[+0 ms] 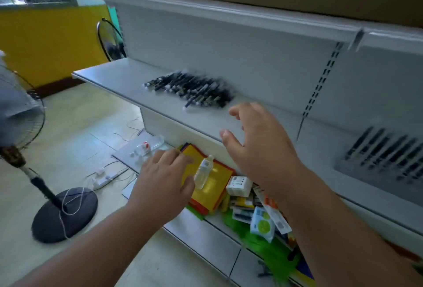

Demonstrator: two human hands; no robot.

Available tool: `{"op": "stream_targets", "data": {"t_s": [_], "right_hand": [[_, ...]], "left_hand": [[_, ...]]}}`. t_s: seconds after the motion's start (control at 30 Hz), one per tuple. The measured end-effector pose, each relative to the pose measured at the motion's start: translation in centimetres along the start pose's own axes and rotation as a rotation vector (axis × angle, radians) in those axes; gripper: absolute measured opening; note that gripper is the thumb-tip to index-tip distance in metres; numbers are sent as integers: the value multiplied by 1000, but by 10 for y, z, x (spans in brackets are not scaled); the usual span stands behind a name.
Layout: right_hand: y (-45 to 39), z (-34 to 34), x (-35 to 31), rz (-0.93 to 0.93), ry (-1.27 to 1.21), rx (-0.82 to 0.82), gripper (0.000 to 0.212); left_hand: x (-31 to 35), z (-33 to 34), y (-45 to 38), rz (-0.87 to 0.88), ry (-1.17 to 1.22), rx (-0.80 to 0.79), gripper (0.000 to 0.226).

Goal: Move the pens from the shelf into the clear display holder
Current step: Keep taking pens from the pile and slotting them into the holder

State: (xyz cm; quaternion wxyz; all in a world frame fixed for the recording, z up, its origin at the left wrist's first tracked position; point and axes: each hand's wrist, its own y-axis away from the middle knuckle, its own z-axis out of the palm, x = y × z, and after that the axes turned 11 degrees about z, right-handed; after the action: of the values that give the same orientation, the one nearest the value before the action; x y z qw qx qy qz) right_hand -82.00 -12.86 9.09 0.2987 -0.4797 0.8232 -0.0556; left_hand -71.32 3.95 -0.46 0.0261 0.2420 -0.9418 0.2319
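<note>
At the far left a standing fan rises from a dark round base on the tiled floor, with a white power strip and loose cords lying just beside the base. Behind it runs a yellow wall under a window. Further right, the left hand hovers low in front of the bottom shelf, its grip released, fingers loosely spread and holding nothing; its fingertips lie over the edge of a yellow and red packet. A small clear bottle lies tilted on that packet, just beside the left hand. Above, on the grey middle shelf, the pens lie in a dark, blurred heap near the back panel, one pen sticking out toward the shelf's front edge. The right hand is raised in front of this shelf, just right of the heap and apart from it, its grip likewise released, with fingers spread and curved and nothing in them. Below the right forearm the bottom shelf carries a small white box, a white and green pack and other mixed packets. At the far right a clear display holder sits on the middle shelf with dark pens standing in it in rows, though blur hides the details.
</note>
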Motion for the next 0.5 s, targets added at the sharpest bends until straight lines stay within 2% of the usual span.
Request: {"op": "stream_targets", "data": {"t_s": [0.2,0.5], "right_hand": [[-34,44,-60,22,18,-14,38],[-108,81,-55,48,42,-70,37]], "left_hand": [[-73,-22,2,-35,15,-34,41],[-130,3,-64,-51,32,-15,40]]}}
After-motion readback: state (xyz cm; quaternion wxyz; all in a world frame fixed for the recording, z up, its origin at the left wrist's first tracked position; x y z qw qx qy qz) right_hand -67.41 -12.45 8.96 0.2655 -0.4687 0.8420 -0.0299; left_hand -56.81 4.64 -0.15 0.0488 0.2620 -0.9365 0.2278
